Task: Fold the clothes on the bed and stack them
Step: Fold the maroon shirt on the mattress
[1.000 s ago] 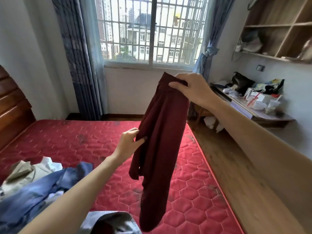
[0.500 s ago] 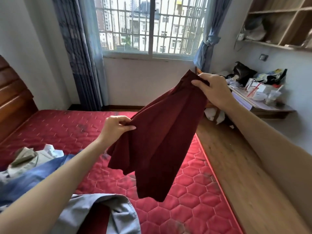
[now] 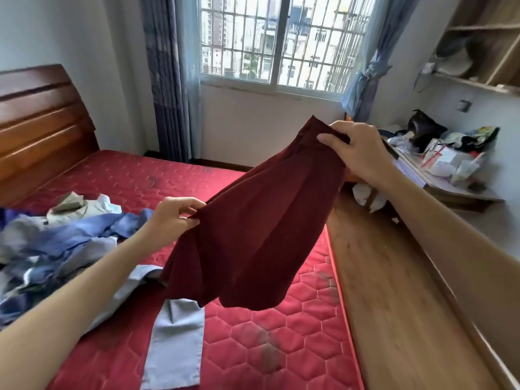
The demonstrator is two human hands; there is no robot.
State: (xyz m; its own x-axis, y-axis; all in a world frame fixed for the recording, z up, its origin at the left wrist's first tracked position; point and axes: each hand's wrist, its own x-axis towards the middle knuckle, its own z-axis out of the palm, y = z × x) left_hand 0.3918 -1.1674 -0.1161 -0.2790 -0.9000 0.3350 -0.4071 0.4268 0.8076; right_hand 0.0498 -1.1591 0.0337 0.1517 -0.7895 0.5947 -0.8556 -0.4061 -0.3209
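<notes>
Head view, the only one. A dark maroon garment (image 3: 253, 235), soft matte cloth, hangs in the air above the bed (image 3: 281, 327), stretched on a slant between both hands. Right hand (image 3: 357, 150) is the higher one: fingers curled over a bunched top edge, thumb pressed on the near side. Left hand (image 3: 171, 220) is lower, pinching a fold of the opposite edge between thumb and fingertips. Between the two grips the fabric falls in long loose pleats; the bottom hem sags in a rounded curve clear of the mattress.

Mattress cover is red, quilted in a hexagon stitch, with dull grey smudges in places. To the left on it lies a rumpled heap of clothes (image 3: 56, 249): blue, pale grey and beige pieces, creased and overlapping. A pale grey-blue sleeve or trouser leg (image 3: 177, 347) runs flat out of the heap toward the near edge.

Headboard (image 3: 42, 122) is glossy reddish wood in horizontal bands. Right of the bed, wood-plank floor (image 3: 394, 291), then a cluttered bench (image 3: 450, 190) with bags and papers.
</notes>
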